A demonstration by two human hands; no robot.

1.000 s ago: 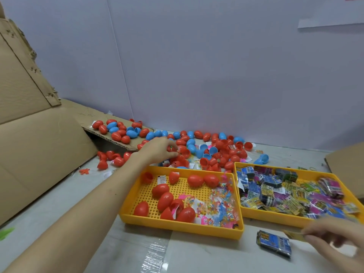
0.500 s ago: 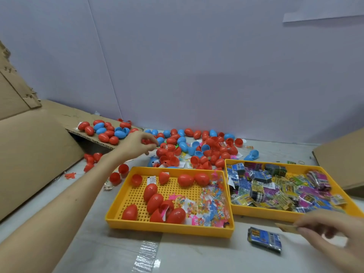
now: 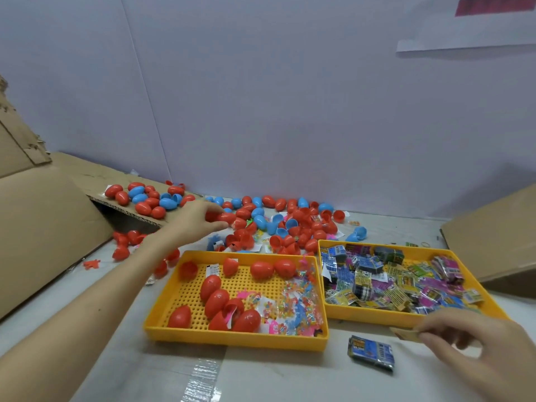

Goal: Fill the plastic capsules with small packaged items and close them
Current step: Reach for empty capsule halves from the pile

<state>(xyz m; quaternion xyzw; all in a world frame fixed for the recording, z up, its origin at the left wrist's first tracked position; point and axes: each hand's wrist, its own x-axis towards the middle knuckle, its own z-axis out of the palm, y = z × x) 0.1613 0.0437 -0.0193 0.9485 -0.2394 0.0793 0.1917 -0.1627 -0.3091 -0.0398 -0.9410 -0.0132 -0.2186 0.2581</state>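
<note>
My left hand [image 3: 195, 220] reaches to the back of the table and holds a red capsule [image 3: 224, 217] at the left edge of a heap of red and blue capsules [image 3: 293, 224]. My right hand [image 3: 475, 348] is at the front right and pinches a small tan packet [image 3: 404, 333]. A blue packaged item [image 3: 371, 353] lies on the table just left of that hand. The left yellow tray [image 3: 232, 338] holds several red capsules and small bead packets. The right yellow tray [image 3: 374, 317] is full of packaged items.
More capsules [image 3: 145, 197] lie on a cardboard flap at the back left, and a few below it [image 3: 124, 242]. Cardboard [image 3: 43, 227] stands at the left and another sheet [image 3: 493, 230] at the right. A grey wall closes the back.
My left hand moved left along the capsule heap and back a little, gripping a red capsule. The view shifted. My right hand kept its pinch on the tan packet.
</note>
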